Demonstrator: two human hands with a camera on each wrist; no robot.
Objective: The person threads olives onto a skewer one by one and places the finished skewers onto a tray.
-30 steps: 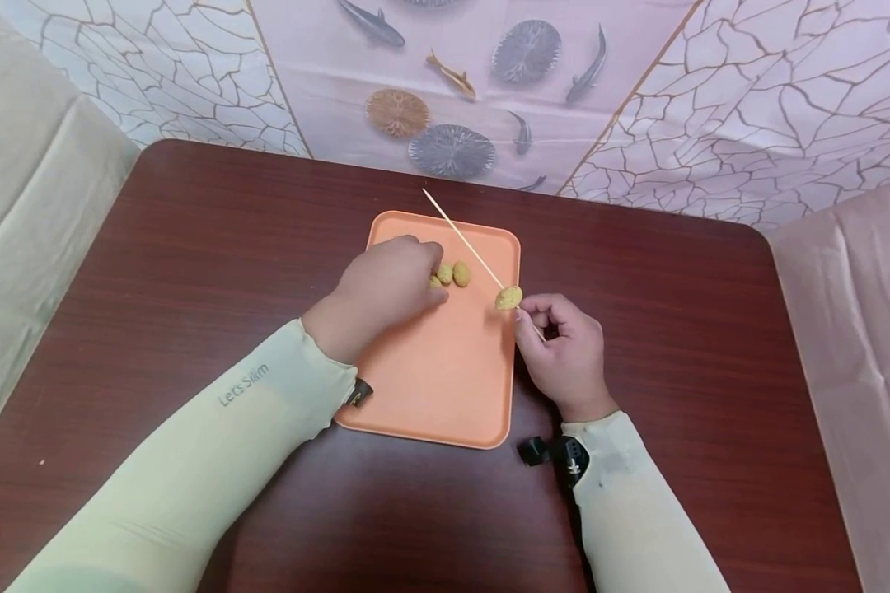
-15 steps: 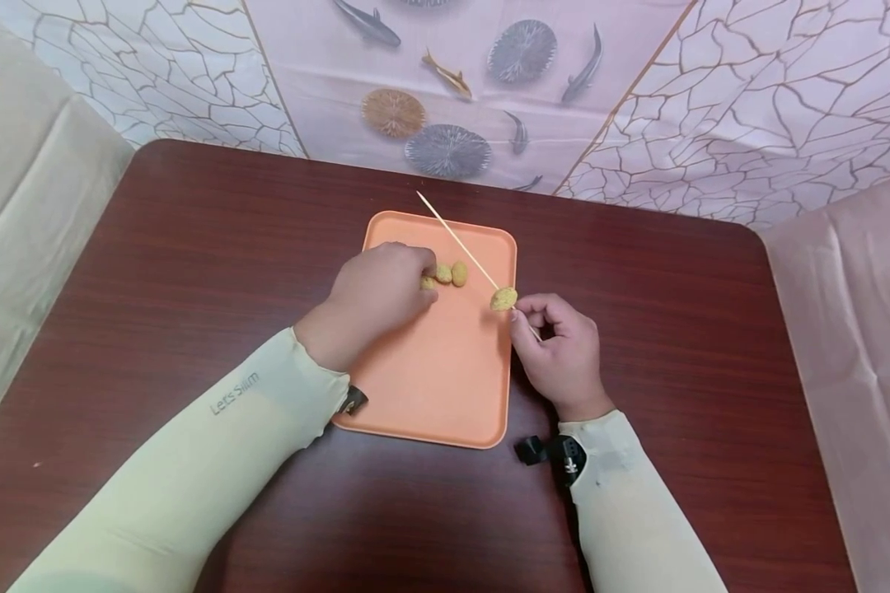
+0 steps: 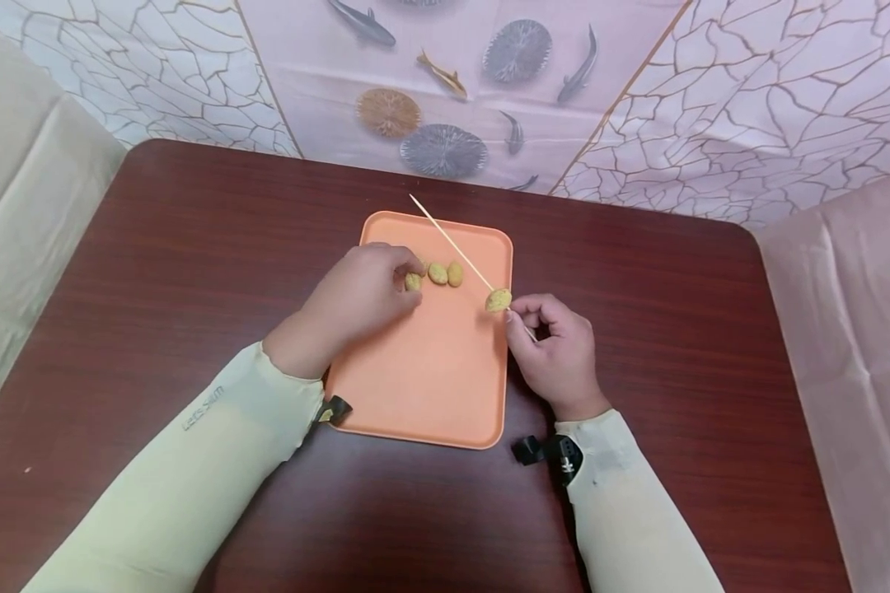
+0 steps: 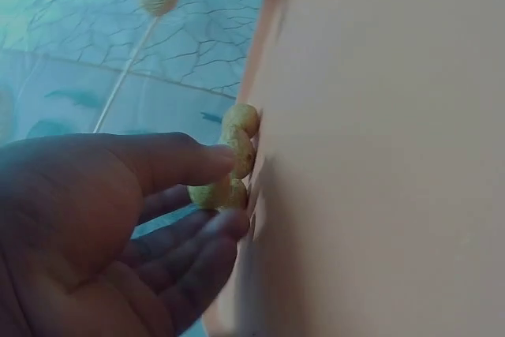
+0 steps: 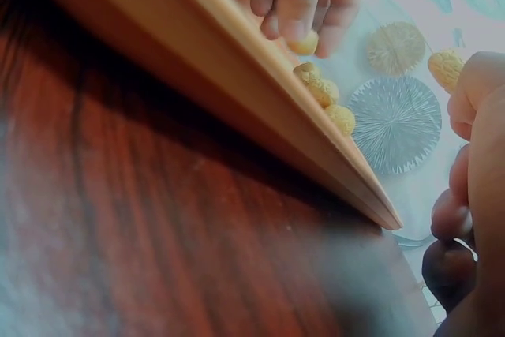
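My right hand (image 3: pixel 559 350) pinches a bamboo skewer (image 3: pixel 452 243) near its lower end, beside the orange tray's right edge. The skewer slants up and left over the tray (image 3: pixel 430 379). One wrinkled yellow oval ball (image 3: pixel 498 300) is threaded on it just ahead of my fingertips; the right wrist view shows this threaded ball (image 5: pixel 447 69) too. Over the tray's upper left, my left hand (image 3: pixel 359 296) pinches a loose yellow ball (image 3: pixel 414 282) between thumb and fingers, also visible as the held ball (image 5: pixel 304 43) from the right wrist. More balls (image 3: pixel 437 273) lie just right of those fingertips.
The tray rests on a dark red-brown wooden table (image 3: pixel 660 321). A patterned cloth (image 3: pixel 445 82) with fish and round leaf prints hangs behind the far edge. Pale cloth covers both sides. Each wrist wears a black camera (image 3: pixel 528 450) on a strap.
My left hand has drawn slightly left, and the ball in its fingers has come a little away from the others. The right hand and skewer have stayed nearly still.
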